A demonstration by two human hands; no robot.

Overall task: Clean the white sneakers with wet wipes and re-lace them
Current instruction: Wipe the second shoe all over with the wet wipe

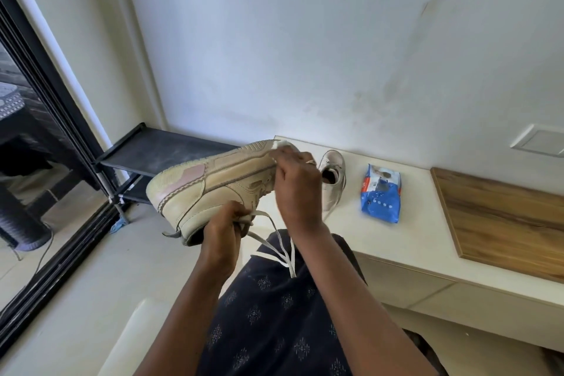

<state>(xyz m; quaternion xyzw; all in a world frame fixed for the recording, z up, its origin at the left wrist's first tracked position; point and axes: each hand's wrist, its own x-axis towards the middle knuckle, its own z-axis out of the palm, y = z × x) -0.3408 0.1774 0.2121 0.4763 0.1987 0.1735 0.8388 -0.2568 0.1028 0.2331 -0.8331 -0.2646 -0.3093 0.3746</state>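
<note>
Sneaker (213,189) sole-up, long axis rising from heel to toe. Left hand (220,232) fingers clamped on collar. Right hand (299,189) fingers pinch wipe (279,144) at toe-end sole edge.

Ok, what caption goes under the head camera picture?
Left hand holds the sneaker; right hand rubs a wet wipe along its sole.

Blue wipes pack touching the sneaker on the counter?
Apart. Head view shows bare counter between the wipes pack and that sneaker.
</note>
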